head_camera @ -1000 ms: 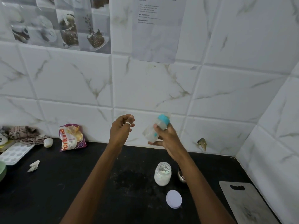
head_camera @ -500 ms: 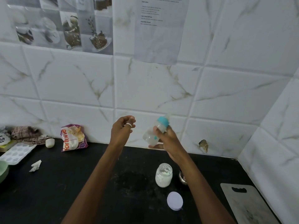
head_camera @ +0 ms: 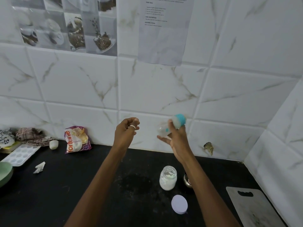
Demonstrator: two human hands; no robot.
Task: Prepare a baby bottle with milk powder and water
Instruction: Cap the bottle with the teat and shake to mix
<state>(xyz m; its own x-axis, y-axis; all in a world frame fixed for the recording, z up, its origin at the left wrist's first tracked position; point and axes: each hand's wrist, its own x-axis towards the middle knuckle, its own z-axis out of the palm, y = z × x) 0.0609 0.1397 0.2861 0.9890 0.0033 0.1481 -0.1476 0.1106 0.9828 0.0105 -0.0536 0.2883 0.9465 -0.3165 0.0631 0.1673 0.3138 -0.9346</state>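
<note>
My right hand holds a small clear baby bottle with a teal collar, raised in front of the tiled wall and tilted with the cap up to the right; it is motion-blurred. My left hand, with a ring, hangs beside it at the same height, fingers loosely curled and holding nothing. Below on the black counter stands an open glass jar of white milk powder. Its pale lilac lid lies in front of it.
A small steel cup sits behind my right forearm. A grey cutting board lies at the right. At the left are a Fortune flour packet, a white tray, a green bowl, cloths and crumpled paper.
The bottle in my right hand has shifted slightly right and is now blurred, as in shaking. My left hand stays raised in about the same place.
</note>
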